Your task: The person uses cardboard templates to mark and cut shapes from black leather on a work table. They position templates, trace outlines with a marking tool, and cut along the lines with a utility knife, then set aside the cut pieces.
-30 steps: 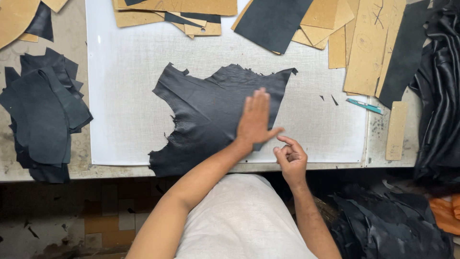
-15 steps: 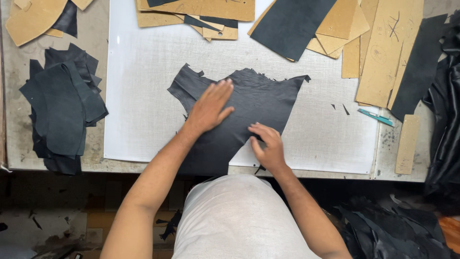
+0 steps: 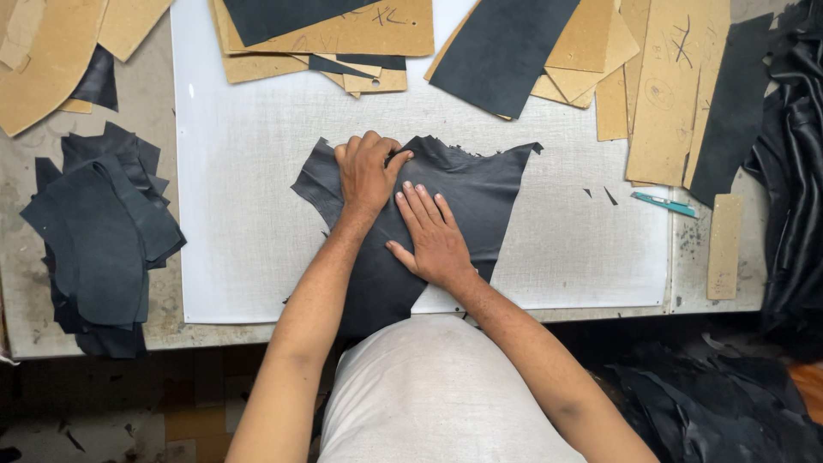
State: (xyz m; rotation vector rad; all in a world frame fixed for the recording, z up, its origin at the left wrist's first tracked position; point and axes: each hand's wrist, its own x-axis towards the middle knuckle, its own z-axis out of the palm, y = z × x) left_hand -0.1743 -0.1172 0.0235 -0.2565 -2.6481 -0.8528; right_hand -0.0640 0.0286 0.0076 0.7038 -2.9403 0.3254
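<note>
Dark leather hide [image 3: 480,184] lies on the white cutting mat [image 3: 240,214], mid worktop. Left hand [image 3: 367,171]: grip closed, bunching the hide's far edge. Right hand [image 3: 433,231]: grip open, flat on the hide. Cut leather pieces [image 3: 94,231] stacked left.

From where I watch, the white cutting mat [image 3: 249,223] lies bare at nine o'clock of my left hand [image 3: 367,176] and again at three o'clock of my right hand [image 3: 435,236], out to the small blue knife [image 3: 665,204], so a hand could sweep either way over the dark leather hide [image 3: 480,193]. At twelve o'clock the cardboard patterns [image 3: 343,39] and a dark leather sheet [image 3: 501,51] crowd the far edge. A pile of dark leather pieces [image 3: 94,231] blocks far nine o'clock, off the mat.
</note>
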